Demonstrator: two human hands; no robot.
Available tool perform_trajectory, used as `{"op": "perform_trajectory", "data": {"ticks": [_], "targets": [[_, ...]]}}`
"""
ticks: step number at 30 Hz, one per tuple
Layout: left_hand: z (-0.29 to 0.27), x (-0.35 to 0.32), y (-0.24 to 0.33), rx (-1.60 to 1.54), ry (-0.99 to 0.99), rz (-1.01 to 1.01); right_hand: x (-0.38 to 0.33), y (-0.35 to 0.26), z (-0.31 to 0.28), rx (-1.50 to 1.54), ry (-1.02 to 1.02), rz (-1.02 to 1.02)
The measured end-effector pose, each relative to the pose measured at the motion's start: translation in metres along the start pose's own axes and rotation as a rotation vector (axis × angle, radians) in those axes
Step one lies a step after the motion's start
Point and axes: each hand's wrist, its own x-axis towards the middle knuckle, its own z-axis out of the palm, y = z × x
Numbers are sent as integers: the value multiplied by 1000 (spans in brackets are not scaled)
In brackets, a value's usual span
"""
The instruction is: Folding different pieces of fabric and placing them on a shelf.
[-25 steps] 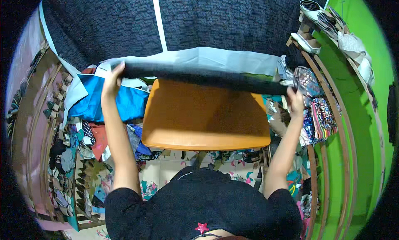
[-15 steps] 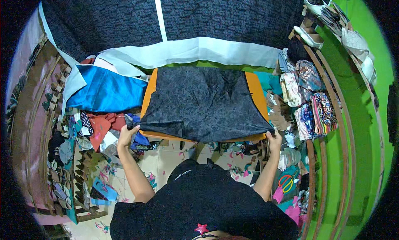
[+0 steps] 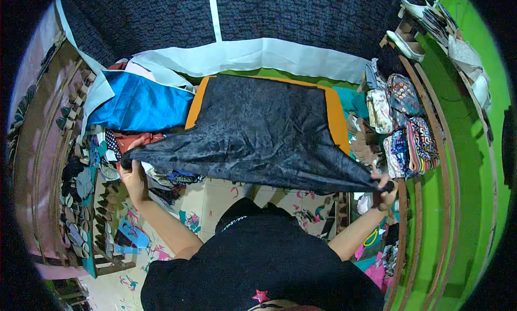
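you are in the middle of spreading a dark cloth (image 3: pixel 258 133) over the orange desk (image 3: pixel 336 120), or so it looks from how things lie. the far part of the cloth already lies flat on the desk, covering nearly all of it; only a thin orange strip shows along the desk's left side and a wider one along its right. the near edge of the cloth hangs off the desk's front, stretched taut between your hands.

your left hand (image 3: pixel 133 176) is closed around the cloth's near left corner, below and to the left of the desk's front left corner. your right hand (image 3: pixel 383 191) is pinched tight on the near right corner, just past the desk's front right corner, and sits a little lower than the left.

the next move, as i judge it, calls for keeping both corners level and the edge taut, so the cloth settles square to the desk's front without wrinkles or a skew.

beside the desk's left side lies a folded blue cloth (image 3: pixel 141 107). behind the desk's far edge runs a white strip of fabric (image 3: pixel 253 55). to the desk's right stand patterned pouches (image 3: pixel 404 122) in a row.
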Motion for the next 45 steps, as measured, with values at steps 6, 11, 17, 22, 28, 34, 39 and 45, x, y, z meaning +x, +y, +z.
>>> {"op": "perform_trajectory", "data": {"ticks": [6,11,17,22,28,34,39,45], "targets": [[1,16,-8,72,18,-4,14,-3,5,-186,-73,126],[36,49,-52,360,1,-235,27,54,-9,-291,12,371],[80,134,-122,389,-51,-289,77,134,-39,-352,260,450],[109,233,-233,211,-208,-457,177,197,-24,-464,319,432],[127,262,-395,510,-453,-323,194,366,-79,-827,58,566],[125,246,-415,686,-244,-263,187,393,-60,-1172,201,763],[180,285,-388,689,-283,-340,210,387,-93,-811,318,443],[195,252,-381,1196,-320,-534,212,355,-10,-1546,219,675]]}}
